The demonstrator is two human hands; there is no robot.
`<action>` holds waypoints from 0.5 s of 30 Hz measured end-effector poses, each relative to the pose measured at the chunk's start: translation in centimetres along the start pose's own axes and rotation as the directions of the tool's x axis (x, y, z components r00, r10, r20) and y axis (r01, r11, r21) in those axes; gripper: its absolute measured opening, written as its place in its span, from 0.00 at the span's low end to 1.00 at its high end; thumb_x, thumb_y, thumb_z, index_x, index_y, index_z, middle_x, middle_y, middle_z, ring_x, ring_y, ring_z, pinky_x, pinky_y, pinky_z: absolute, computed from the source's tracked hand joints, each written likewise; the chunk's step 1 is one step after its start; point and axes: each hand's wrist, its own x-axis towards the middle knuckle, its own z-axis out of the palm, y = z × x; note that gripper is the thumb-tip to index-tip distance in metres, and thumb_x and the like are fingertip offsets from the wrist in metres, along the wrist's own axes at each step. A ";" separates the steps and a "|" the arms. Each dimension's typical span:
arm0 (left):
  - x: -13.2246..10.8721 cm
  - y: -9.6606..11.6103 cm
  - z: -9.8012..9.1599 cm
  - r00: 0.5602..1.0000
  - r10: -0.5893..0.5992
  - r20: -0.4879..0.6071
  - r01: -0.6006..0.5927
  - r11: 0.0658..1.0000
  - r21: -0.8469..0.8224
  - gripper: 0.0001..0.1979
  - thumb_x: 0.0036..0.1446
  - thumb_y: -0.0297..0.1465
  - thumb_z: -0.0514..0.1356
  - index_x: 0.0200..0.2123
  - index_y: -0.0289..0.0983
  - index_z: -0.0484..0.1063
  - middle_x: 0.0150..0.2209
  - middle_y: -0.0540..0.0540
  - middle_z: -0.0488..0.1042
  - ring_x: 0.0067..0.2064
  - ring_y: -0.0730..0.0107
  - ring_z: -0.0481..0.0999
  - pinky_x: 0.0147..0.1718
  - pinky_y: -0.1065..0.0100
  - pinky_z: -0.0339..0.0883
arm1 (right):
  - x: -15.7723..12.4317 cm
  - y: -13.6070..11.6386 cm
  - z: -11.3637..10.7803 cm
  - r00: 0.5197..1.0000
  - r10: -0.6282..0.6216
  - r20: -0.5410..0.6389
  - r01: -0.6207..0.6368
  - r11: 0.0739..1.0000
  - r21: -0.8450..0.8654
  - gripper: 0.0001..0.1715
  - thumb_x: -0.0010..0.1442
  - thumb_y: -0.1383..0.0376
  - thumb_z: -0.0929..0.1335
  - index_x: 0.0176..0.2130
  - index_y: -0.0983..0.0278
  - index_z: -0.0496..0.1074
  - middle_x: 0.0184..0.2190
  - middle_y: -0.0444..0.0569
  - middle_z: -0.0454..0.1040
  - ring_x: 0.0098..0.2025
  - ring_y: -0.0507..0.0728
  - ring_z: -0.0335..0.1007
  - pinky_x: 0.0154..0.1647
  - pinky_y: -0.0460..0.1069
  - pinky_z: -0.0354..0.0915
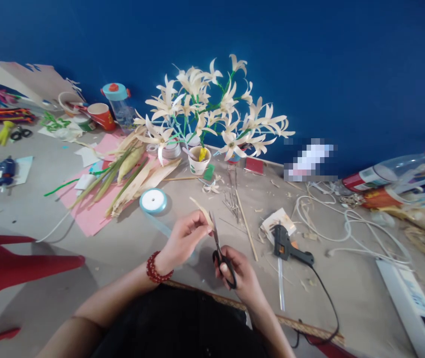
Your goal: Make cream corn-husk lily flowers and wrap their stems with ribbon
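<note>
Between the thumb and fingers of my left hand (pixel 188 233) is a narrow, pale strip of corn husk (pixel 200 208), its tip pointing up and left. My right hand (pixel 238 272) grips black-handled scissors (pixel 218 248), fingers through the loops. The scissor blades point upward beside the strip, close to my left fingertips; whether they touch it I cannot tell. Just beyond my left hand lies a roll of light blue ribbon (pixel 153 201), its loose end trailing toward my wrist. Cream husk flowers (pixel 197 107) on green stems stand behind, some in a paper cup (pixel 199 161).
Dried corn husks (pixel 130 179) lie on pink paper (pixel 85 214) to the left. At right are a black glue gun (pixel 287 246) with its cord, a white cable (pixel 347 219) and a plastic bottle (pixel 384 171). A thin stick (pixel 247 226) and wires lie mid-table. A red stool (pixel 18 268) stands left.
</note>
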 end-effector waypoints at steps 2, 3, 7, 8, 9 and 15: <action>0.0 0.3 -0.2 1.000 -0.013 0.020 0.012 1.000 0.021 0.06 0.59 0.28 0.58 0.30 0.34 0.71 0.32 0.46 0.73 0.36 0.69 0.71 0.39 0.68 0.63 | -0.1 0.0 -0.1 1.000 -0.003 0.007 0.003 1.000 -0.019 0.30 0.55 0.39 0.68 0.29 0.63 0.63 0.20 0.41 0.66 0.16 0.46 0.51 0.15 0.42 0.49; 0.0 0.4 -0.3 0.999 -0.019 0.028 0.019 1.000 0.022 0.06 0.59 0.28 0.58 0.30 0.34 0.71 0.32 0.46 0.73 0.36 0.69 0.71 0.39 0.68 0.63 | -0.1 0.0 -0.1 1.000 -0.002 0.012 0.003 1.000 -0.025 0.30 0.55 0.39 0.68 0.29 0.63 0.63 0.20 0.41 0.66 0.16 0.46 0.51 0.15 0.42 0.49; 0.1 0.5 -0.6 0.997 -0.033 0.076 0.034 0.999 -0.017 0.06 0.59 0.28 0.58 0.29 0.35 0.69 0.33 0.46 0.74 0.36 0.68 0.71 0.39 0.67 0.64 | -0.3 0.1 -0.2 1.000 0.008 0.024 -0.008 0.999 -0.033 0.30 0.55 0.39 0.68 0.29 0.63 0.65 0.20 0.41 0.66 0.16 0.46 0.51 0.15 0.42 0.48; 0.1 0.5 -0.6 0.996 -0.035 0.085 0.037 0.999 -0.022 0.05 0.58 0.28 0.58 0.29 0.35 0.69 0.33 0.46 0.75 0.36 0.68 0.72 0.39 0.67 0.64 | -0.3 0.1 -0.3 1.000 0.008 0.024 -0.008 1.000 -0.030 0.30 0.55 0.39 0.68 0.29 0.63 0.65 0.20 0.41 0.66 0.16 0.46 0.50 0.15 0.42 0.48; 0.1 0.5 -0.6 0.995 -0.037 0.090 0.039 0.999 -0.025 0.05 0.58 0.29 0.58 0.30 0.35 0.70 0.33 0.45 0.75 0.36 0.68 0.72 0.39 0.66 0.65 | -0.3 0.2 -0.3 1.000 0.005 0.026 -0.004 1.000 -0.026 0.30 0.56 0.39 0.68 0.29 0.63 0.65 0.20 0.41 0.66 0.16 0.46 0.50 0.15 0.42 0.47; 0.1 0.7 -0.6 0.995 -0.024 0.099 0.030 0.998 -0.058 0.06 0.59 0.29 0.58 0.31 0.34 0.71 0.34 0.45 0.75 0.37 0.67 0.72 0.40 0.66 0.65 | -0.4 0.4 -0.1 0.999 -0.011 0.037 0.011 1.000 -0.008 0.30 0.56 0.38 0.67 0.29 0.63 0.65 0.20 0.42 0.66 0.15 0.46 0.50 0.15 0.43 0.47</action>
